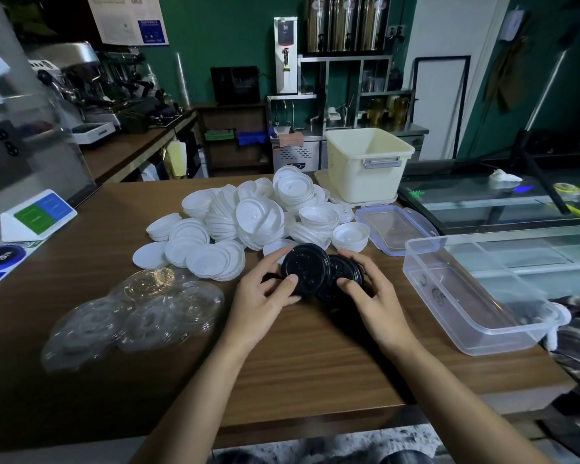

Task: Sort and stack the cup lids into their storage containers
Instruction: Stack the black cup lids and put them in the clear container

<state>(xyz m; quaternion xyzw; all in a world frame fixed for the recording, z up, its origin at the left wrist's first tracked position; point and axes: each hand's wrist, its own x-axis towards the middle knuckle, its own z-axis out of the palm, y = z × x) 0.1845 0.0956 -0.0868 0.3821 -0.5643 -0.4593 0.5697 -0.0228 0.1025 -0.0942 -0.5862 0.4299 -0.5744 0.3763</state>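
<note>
Counted on the counter (298, 370): two black lids at mid-front, a tilted black lid (307, 272) overlapping a second black lid (344, 267) to its right; about five clear lids (141, 313) overlapping at front left; white lids (241, 219) heaped behind, too many to count; one clear container (432, 306), one cream bin (355, 182), one clip lid (394, 229). Left hand (265, 296) gripping the tilted black lid, thumb on its face, fingers (280, 254) curled behind its rim. Right hand (375, 296) holding the second black lid, thumb on top, fingers bent over its far edge.
</note>
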